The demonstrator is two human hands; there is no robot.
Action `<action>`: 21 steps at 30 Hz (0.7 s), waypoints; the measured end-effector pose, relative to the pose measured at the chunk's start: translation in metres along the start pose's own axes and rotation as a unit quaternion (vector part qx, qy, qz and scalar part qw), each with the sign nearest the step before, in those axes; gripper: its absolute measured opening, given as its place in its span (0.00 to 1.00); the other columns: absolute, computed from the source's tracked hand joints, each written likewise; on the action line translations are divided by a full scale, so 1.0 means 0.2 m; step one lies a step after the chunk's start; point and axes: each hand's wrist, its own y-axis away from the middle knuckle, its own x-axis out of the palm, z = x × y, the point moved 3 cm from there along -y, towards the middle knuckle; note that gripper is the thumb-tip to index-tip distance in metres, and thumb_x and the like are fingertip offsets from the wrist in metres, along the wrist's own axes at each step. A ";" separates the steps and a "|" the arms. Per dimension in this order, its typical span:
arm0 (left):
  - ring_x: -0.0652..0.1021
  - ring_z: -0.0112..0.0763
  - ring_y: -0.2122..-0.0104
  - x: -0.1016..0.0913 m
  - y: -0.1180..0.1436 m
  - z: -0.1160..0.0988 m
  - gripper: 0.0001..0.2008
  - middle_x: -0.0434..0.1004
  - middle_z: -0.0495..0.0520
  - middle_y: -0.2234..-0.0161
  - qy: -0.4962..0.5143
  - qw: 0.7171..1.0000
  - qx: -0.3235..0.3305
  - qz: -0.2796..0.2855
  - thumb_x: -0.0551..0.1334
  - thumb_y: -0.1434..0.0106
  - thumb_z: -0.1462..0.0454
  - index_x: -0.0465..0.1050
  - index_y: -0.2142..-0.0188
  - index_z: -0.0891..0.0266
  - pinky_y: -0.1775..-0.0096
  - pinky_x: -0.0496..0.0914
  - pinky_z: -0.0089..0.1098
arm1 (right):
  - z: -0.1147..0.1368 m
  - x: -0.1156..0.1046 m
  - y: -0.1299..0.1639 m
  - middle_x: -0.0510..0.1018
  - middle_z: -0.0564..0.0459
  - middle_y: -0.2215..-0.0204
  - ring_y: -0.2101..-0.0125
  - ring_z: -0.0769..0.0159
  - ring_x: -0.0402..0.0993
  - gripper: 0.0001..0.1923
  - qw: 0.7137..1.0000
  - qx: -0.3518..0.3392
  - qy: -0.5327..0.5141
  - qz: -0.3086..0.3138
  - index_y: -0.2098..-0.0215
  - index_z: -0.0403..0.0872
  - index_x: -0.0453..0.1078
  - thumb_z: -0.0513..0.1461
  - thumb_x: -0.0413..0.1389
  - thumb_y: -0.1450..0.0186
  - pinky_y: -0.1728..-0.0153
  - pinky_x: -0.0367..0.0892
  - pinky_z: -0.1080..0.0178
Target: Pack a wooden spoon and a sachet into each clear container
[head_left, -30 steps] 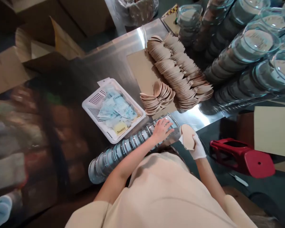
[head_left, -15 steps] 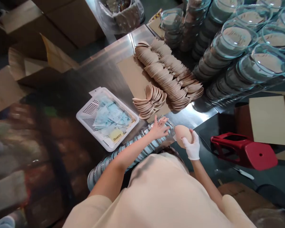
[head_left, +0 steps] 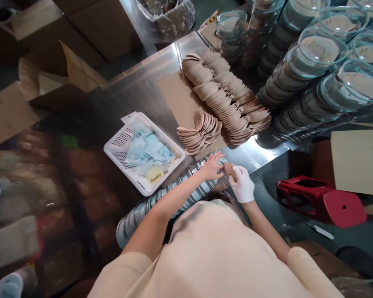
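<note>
My bare left hand (head_left: 211, 166) lies over the right end of a row of clear plastic tubs (head_left: 157, 200), its fingers spread and stretched toward the end tub. My right hand (head_left: 243, 185), in a white glove, grips a beige rounded pad (head_left: 229, 169) by its edge. The pad is seen nearly edge-on at the mouth of the end tub; whether it touches the tub I cannot tell. Just beyond my hands, a small bunch of similar beige pads (head_left: 200, 132) rests on a cardboard sheet (head_left: 175, 97), beside longer packed rows of pads (head_left: 228, 103).
A white basket (head_left: 113, 159) of printed packets stands left of the pads on the metal table (head_left: 136, 89). Tall stacks of clear tubs (head_left: 317, 49) fill the back right. A red stool (head_left: 323, 200) and open cartons (head_left: 357, 159) are at the right.
My right hand has moved left with the beige pad, to the end of the tub row. The pad has turned from face-on to nearly edge-on. My left hand has stayed over the tubs.
</note>
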 end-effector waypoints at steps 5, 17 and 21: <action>0.55 0.61 0.25 0.01 0.01 0.02 0.07 0.53 0.64 0.24 0.038 0.999 0.014 0.017 0.67 0.38 0.64 0.85 0.63 0.61 0.32 0.56 0.67 | -0.01 0.24 -0.17 0.75 0.43 0.39 0.41 0.46 0.71 0.21 0.996 -0.049 0.012 0.078 0.41 0.51 0.74 0.43 0.56 0.32 0.40 0.67 0.47; 0.52 0.55 0.24 -0.03 -0.02 0.01 0.28 0.44 0.66 0.22 0.002 1.000 0.014 0.024 0.61 0.32 0.62 0.69 0.32 0.54 0.32 0.56 0.67 | -0.44 0.34 -0.18 0.81 0.44 0.52 0.52 0.51 0.79 0.35 0.960 0.112 -0.220 0.133 0.49 0.48 0.74 0.59 0.65 0.48 0.46 0.74 0.42; 0.50 0.54 0.23 -0.04 -0.04 0.01 0.36 0.47 0.64 0.23 0.001 0.999 0.014 0.043 0.59 0.31 0.61 0.56 0.25 0.58 0.31 0.51 0.68 | -0.45 0.15 -0.43 0.85 0.45 0.58 0.56 0.50 0.82 0.26 0.928 0.070 -0.235 0.282 0.57 0.49 0.81 0.57 0.66 0.45 0.50 0.77 0.44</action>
